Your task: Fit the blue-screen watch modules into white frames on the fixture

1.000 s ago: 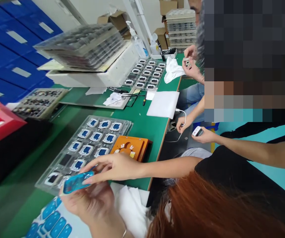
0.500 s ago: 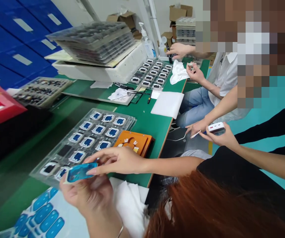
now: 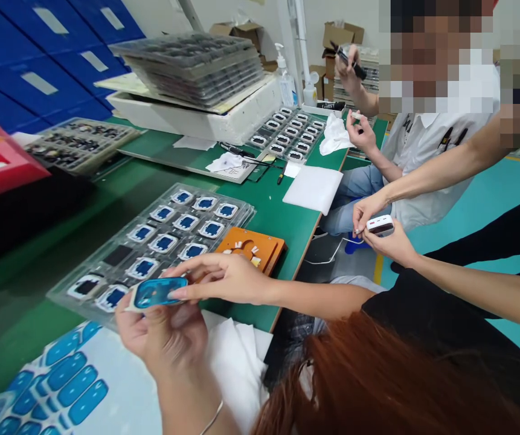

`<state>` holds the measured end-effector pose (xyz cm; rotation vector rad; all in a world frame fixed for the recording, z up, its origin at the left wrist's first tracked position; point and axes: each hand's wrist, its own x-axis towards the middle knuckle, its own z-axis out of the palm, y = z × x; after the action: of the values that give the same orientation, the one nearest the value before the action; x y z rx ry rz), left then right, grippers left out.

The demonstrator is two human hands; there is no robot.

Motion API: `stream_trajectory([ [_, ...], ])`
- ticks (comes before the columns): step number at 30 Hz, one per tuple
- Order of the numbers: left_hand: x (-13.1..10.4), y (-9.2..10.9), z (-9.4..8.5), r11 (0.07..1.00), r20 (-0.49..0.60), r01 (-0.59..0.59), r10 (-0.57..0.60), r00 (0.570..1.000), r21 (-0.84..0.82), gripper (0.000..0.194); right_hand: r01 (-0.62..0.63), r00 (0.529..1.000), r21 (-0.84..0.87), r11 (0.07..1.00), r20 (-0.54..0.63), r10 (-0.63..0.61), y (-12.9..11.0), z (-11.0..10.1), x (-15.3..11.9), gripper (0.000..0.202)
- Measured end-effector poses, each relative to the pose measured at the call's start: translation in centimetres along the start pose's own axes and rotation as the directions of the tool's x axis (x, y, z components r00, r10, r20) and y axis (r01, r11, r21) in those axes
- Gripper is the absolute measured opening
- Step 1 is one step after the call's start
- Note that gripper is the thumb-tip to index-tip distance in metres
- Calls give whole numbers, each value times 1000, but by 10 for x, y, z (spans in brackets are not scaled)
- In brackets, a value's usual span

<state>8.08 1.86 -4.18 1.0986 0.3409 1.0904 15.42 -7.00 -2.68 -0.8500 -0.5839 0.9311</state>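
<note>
A pale-rimmed part with a glossy blue face is held above the lower end of the clear tray. My left hand, a bracelet at its wrist, is closed round the part from below. From the right, my right hand reaches over with its thumb on the part's right end; its fingers are curled, partly behind the part. Beneath, the clear tray bears rows of white-framed pieces with blue centres. An orange fixture lies just beyond my right hand. White cloths are beside my left wrist.
Blue stickers lie on a sheet at bottom left. A red bin, a white foam box under stacked trays, and a white pad stand farther off. Co-workers' hands hold a marker and a white device.
Both my hands still hold the part, now seen slightly higher and more face-on. One co-worker has raised a black marker. Another's hand has moved close to the white device. The view has shifted slightly.
</note>
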Motion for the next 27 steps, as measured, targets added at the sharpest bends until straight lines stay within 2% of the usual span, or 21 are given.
stream_trajectory([
  [8,0,1,3,1000,-41,-3,3,999,-4,74,88,996,25,996,33,-88,2,-1,1,27],
  [11,-1,1,3,1000,-45,-3,3,999,-6,72,73,996,29,997,41,-74,1,-1,2,25],
  [14,0,0,1,999,-24,-32,31,999,-18,68,66,995,38,997,66,-68,1,-3,3,27],
  [19,1,-2,-7,998,40,-26,28,999,-63,59,148,983,78,986,99,-156,5,-7,6,33],
  [23,3,-4,-10,997,66,-30,35,997,-73,52,138,984,111,984,97,-149,4,-6,6,33],
  [27,3,-6,-11,995,75,-61,66,995,-76,47,135,987,42,990,85,-138,0,-4,2,26],
])
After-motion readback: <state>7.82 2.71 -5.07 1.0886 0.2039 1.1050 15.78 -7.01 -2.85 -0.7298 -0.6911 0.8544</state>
